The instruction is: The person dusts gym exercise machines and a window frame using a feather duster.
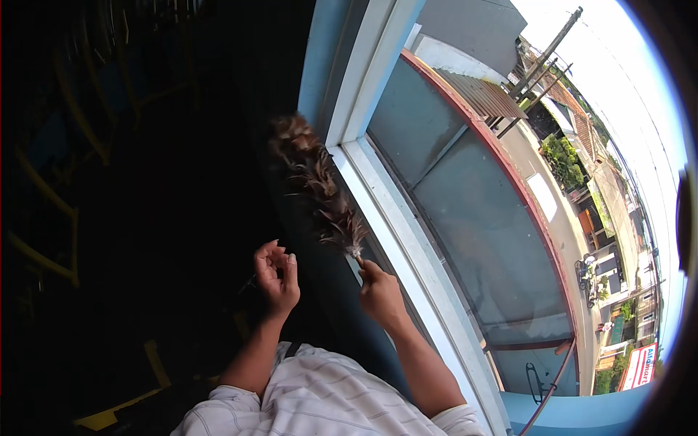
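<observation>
A brown feather duster [320, 185] is in my right hand [382, 294], whose fingers wrap round its short handle. Its feathers slant up and to the left, beside the white window frame [385, 203] and close to its inner edge. Raised to the left of the duster is my left hand [278, 280], apart from it. The fingers there are loosely curled with a gap to the thumb, and nothing shows in them.
Right of the frame, glass panes [480, 218] with a red edge [509, 167] stand outside. Beyond lies a street with a motorbike [586, 272], poles and houses. The dark room at left holds yellow-edged furniture [76, 247], mostly lost in shadow.
</observation>
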A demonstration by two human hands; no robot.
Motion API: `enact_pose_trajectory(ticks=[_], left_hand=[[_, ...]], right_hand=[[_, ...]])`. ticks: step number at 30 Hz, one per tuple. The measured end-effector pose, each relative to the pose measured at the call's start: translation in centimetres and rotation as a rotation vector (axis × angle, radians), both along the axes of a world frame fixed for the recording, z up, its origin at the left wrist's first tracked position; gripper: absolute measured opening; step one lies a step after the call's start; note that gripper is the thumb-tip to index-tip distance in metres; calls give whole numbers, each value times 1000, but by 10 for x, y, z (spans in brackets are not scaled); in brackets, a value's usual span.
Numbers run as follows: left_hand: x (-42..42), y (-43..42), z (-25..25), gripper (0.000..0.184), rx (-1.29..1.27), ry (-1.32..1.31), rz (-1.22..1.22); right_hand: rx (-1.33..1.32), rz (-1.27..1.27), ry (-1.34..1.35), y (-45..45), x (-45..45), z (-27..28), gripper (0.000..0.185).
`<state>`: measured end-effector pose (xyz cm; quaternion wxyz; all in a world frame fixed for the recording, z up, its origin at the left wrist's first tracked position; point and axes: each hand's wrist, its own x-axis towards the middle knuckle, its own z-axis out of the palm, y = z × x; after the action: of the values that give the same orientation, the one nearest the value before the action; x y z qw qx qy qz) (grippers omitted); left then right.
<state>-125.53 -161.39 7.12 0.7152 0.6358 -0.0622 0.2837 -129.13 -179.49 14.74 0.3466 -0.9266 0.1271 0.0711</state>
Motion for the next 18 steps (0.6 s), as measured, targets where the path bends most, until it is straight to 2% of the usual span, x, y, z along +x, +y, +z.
enact_pose_trajectory(ticks=[1,2,4,5,8,11,13,16,18], left_hand=[[12,1,-5,37,43,2,18],[13,-1,-7,37,40,-11,18],[14,-1,-6,37,-34,48,-39],[17,0,-4,37,-27,27,-44],[31,-1,9,39,26,24,-35],[64,-3,38,40,60,13,-30],[79,-5,51,42,4,-27,-67],[88,0,72,43,76,-52,-29],[92,7,71,43,65,-80,-15]], right_hand=[[3,-115,-38,-3,12,-8,24],[0,-115,-52,-4,12,-14,24],[-45,51,52,1,16,-14,20],[-39,46,31,2,18,-11,20],[172,-125,-236,15,27,12,20],[263,-133,-372,31,60,21,21],[303,-106,-401,46,74,-4,20],[356,-148,-179,70,39,-54,19],[369,-167,-135,85,9,-97,23]])
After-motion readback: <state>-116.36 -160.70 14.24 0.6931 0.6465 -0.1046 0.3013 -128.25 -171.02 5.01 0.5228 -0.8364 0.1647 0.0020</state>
